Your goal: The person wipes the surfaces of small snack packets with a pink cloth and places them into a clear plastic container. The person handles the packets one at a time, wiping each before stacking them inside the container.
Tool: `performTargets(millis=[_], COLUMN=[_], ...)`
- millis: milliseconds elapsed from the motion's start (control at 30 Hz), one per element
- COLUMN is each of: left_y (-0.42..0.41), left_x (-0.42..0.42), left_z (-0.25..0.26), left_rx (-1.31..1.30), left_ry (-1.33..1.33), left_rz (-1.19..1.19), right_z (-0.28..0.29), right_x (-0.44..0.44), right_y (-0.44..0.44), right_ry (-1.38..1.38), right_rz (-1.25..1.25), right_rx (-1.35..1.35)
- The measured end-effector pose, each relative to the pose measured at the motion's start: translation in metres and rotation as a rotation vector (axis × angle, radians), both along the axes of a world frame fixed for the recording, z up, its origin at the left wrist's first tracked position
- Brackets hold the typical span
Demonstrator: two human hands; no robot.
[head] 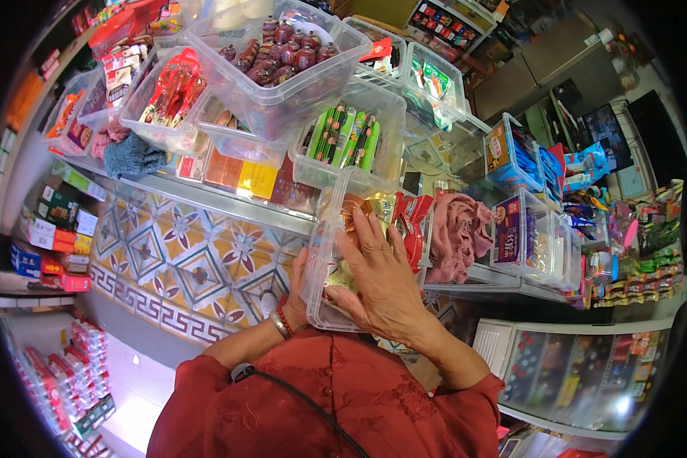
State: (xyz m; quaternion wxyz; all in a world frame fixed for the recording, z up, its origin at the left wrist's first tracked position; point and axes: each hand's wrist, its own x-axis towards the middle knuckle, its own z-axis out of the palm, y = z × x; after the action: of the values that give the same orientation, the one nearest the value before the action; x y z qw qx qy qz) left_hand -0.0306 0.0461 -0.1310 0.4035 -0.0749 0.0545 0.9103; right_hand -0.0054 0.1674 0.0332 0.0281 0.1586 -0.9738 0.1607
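Against my body is a clear plastic bin [316, 297] holding red-and-white snack packets [413, 220] and gold-brown wrapped packets [349, 209]. My left hand [297, 286] supports the bin from its left side, and the bin wall partly covers the fingers. A bead bracelet and a metal bangle circle that wrist. Inside the bin's opening, my right hand [378, 275] lies palm down over the packets with its fingers spread. What lies beneath the palm is hidden.
Ahead, a glass counter [252, 200] carries a bin of sausage-shaped packs [212, 54], a bin of green packs [398, 123] and a pink cloth [461, 229]. A blue-grey cloth [134, 157] hangs at left. A glass-topped freezer [578, 372] stands right; stacked boxes [63, 229] line the left.
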Motion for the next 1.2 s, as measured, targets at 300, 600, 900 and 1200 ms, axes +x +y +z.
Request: performTargets(millis=[300,600,900,1200], left_y=[-0.025,-0.089,-0.101,-0.060], left_x=[0.009,0.001,-0.017,-0.031], left_z=[-0.044,-0.037,-0.028,-0.012], left_rx=[-0.127,-0.376,-0.531,-0.641], left_ry=[-0.139,-0.108,-0.100,-0.131], left_rz=[-0.133,0.030,0.184,0.258], right_z=[-0.030,-0.116,-0.099,-0.155], right_x=[0.029,0.002,-0.068,-0.211], right_y=[0.144,0.190,0.265,0.331], right_ry=[0.373,0.406,0.402,0.420], right_rz=[-0.501,-0.771,-0.782,-0.738], right_rx=[-0.206,0.247,0.014,0.081])
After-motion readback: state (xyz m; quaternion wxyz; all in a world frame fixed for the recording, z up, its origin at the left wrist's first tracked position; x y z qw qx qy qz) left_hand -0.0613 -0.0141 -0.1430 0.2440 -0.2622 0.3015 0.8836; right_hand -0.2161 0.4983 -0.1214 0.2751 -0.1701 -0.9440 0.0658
